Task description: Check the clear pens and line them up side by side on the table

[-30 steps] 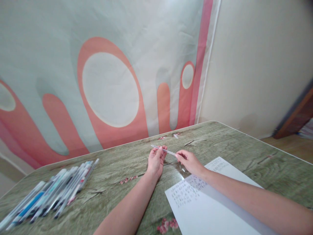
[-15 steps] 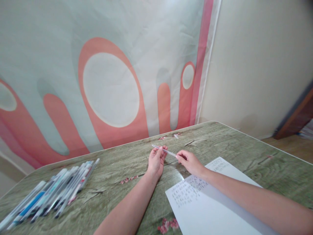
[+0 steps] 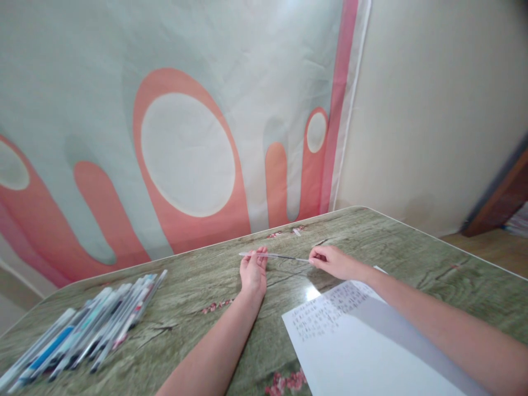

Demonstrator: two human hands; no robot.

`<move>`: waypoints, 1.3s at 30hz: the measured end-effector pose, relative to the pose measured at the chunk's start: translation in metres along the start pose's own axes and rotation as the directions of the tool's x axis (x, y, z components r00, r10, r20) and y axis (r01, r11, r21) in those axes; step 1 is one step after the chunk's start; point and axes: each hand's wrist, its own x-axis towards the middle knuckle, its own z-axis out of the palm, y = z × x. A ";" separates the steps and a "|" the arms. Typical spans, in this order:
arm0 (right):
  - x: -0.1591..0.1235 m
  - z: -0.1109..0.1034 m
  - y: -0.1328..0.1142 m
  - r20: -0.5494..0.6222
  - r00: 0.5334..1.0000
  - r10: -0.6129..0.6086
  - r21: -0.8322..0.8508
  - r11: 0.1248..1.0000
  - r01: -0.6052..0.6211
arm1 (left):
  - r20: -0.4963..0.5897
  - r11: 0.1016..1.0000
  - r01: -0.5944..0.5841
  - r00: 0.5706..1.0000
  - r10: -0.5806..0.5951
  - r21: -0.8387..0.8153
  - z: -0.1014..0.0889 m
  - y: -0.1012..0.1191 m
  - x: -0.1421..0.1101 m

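Note:
My left hand [image 3: 253,272] is closed on a translucent pen barrel [image 3: 244,254], pinching it between thumb and fingers with the palm turned up. From the barrel's right end extends a thin pen refill [image 3: 284,257], dark along part of its length and pale toward its right end. My right hand [image 3: 332,261] pinches that right end between thumb and fingertips. Barrel and refill form nearly one line above the table. How far the refill still reaches inside the barrel is hard to make out.
Several pens [image 3: 94,319] lie side by side at the left. A sheet of handwritten paper [image 3: 350,352] lies under my right forearm. Near the far edge of the wood-patterned table [image 3: 198,341] is a small whitish piece [image 3: 297,232]. A printed cloth [image 3: 198,33] hangs behind.
My hands have moved apart, the right hand to the right and the left hand slightly left. A dark stretch of refill now shows between them.

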 end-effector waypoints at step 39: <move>0.004 0.005 0.059 -0.352 0.908 0.227 -0.298 0.893 -0.338 | 0.082 0.958 -0.088 0.994 0.068 0.271 0.001 -0.006 -0.007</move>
